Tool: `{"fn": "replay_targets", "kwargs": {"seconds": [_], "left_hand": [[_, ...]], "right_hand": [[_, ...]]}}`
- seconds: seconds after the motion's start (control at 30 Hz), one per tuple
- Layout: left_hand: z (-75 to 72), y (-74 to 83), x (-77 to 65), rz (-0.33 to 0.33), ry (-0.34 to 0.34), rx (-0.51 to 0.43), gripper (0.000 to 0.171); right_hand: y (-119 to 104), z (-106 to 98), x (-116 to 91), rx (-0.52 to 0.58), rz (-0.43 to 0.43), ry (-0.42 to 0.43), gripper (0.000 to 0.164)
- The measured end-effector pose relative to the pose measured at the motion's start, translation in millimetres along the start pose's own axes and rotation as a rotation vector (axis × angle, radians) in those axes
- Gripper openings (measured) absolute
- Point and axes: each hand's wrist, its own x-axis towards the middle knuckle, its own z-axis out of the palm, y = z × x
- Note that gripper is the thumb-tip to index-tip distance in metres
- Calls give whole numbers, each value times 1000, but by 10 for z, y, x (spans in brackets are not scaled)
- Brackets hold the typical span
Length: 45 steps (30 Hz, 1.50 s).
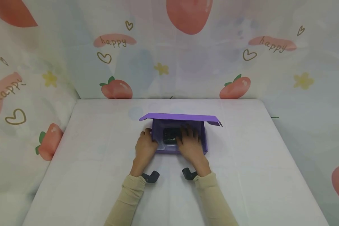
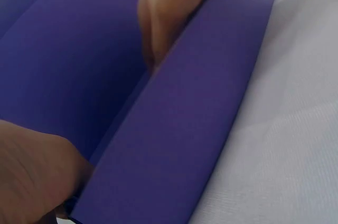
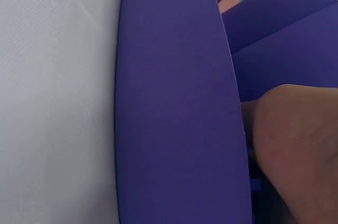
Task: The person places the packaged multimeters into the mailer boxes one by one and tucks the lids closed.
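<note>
A purple cardboard box (image 1: 166, 152) lies on the white table with its lid (image 1: 180, 116) raised at the back. Inside it is a dark, shiny object (image 1: 169, 135), perhaps in clear wrapping; its kind cannot be made out. My left hand (image 1: 145, 147) holds the box's left wall, fingers outside and thumb over the edge. My right hand (image 1: 190, 145) reaches over the front wall into the box, fingers spread, its thumb side covering the dark object's right end. In the right wrist view, the box's front wall (image 3: 179, 102) hides the fingertips of my right hand (image 3: 301, 145).
The white-covered table (image 1: 101, 125) extends around the box. Behind it hangs a printed cloth (image 1: 186, 62) with strawberries and hearts. A dark wrist device (image 1: 151, 177) sits by the left cuff, and another dark wrist device (image 1: 188, 174) by the right.
</note>
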Motion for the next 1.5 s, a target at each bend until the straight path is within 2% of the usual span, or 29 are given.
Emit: {"fn": "replay_targets", "kwargs": {"seconds": [0.2,0.53,1.0,1.33,1.5], "left_hand": [[-38,-2,-5,-17,-22,-9,47],[-2,22,29,30,37,35,37],[52,40,70,-2,62,42,32],[-3,24,28,-7,-1,13,35],[-91,-6,10,-7,-54,-30,40]], "right_hand": [[2,-19,-14,15,34,10,59],[0,-27,-6,-21,24,32,60],[12,-15,7,-41,32,38,62],[45,-80,-39,54,51,16,60],[87,-162,-74,118,16,80,56]]}}
